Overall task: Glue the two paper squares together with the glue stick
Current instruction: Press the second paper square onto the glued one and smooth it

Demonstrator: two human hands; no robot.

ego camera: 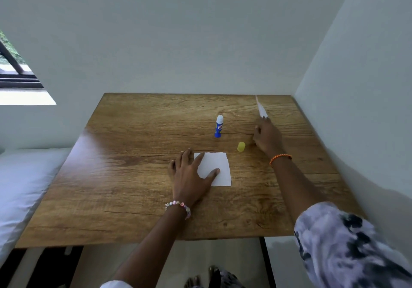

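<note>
One white paper square [219, 165] lies flat near the middle of the wooden table [133, 187]. My left hand [189, 176] rests on its left part, fingers spread, thumb and forefinger pressing the sheet down. My right hand [266, 135] is farther back on the right and pinches the second paper square [260, 107], which stands lifted on edge above the table. The blue glue stick [219, 126] stands upright and uncapped between the two hands, its white glue showing. Its yellow cap [241, 146] lies on the table just left of my right wrist.
The table stands in a corner, with walls along its back and right edges. A bed with white sheets [24, 187] runs along the left side. A window [15, 69] is at the far left. My bare feet [205, 276] show beneath the front edge.
</note>
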